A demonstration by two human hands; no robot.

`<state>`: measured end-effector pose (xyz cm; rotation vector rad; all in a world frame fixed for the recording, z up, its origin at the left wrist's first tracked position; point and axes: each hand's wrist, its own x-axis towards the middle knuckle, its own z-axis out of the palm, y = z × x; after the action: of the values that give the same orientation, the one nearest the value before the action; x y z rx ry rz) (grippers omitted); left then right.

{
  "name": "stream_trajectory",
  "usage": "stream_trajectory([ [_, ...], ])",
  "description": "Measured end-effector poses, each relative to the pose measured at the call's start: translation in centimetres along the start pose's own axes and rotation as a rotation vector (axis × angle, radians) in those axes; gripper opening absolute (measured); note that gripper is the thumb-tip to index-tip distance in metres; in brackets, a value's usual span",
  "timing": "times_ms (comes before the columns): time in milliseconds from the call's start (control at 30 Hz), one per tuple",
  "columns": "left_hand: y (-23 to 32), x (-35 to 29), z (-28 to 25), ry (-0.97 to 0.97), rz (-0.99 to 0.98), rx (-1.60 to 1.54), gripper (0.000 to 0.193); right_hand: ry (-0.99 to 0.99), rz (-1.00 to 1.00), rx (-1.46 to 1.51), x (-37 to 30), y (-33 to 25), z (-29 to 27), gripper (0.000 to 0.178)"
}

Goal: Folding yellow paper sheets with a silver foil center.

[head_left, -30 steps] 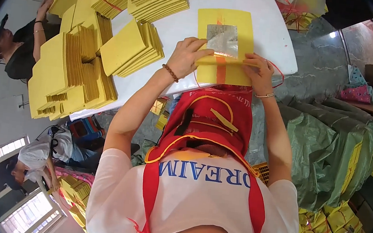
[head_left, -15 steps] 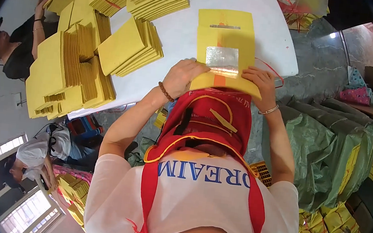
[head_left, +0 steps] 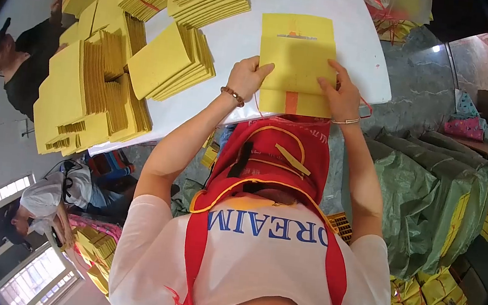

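A yellow paper piece (head_left: 297, 56) with an orange strip at its near fold lies at the near edge of the white table, in front of my red apron (head_left: 273, 162). Its near part is folded up over its middle, and a slim silver band shows near the far end. At the paper's left edge, my left hand (head_left: 248, 79) is closed, fingers curled and thumb laid on the sheet. My right hand (head_left: 341, 94) rests over the right edge, index finger and thumb spread apart on the paper. A red string (head_left: 367, 109) lies beside the right wrist.
Stacks of folded yellow paper (head_left: 92, 84) cover the left of the white table (head_left: 235, 46), and a smaller pile (head_left: 170, 63) lies nearer me. One person (head_left: 24, 70) is beyond the stacks; another (head_left: 49, 196) sits lower left. Green wrapped bundles (head_left: 407, 195) stand at right.
The paper's near part has been folded away from me, covering the silver patch. Both hands moved slightly farther over the sheet. The person beyond the stacks shifted an arm.
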<state>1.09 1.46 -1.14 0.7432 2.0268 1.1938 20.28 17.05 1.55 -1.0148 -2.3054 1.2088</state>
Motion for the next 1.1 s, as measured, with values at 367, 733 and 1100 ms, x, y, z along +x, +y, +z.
stream_trajectory([
  [367,-0.5,1.1,0.3,0.063,-0.049,0.005,0.034,0.038,0.046,-0.045,0.0,0.2,0.7,0.045],
  [733,6.9,-2.4,2.3,0.263,0.79,0.601,0.039,0.09,0.019,-0.058,-0.1,0.2,0.8,0.043],
  [1100,3.9,-1.8,5.3,0.198,0.75,0.85,0.045,0.075,0.011,-0.03,-0.3,0.3,1.0,0.042],
])
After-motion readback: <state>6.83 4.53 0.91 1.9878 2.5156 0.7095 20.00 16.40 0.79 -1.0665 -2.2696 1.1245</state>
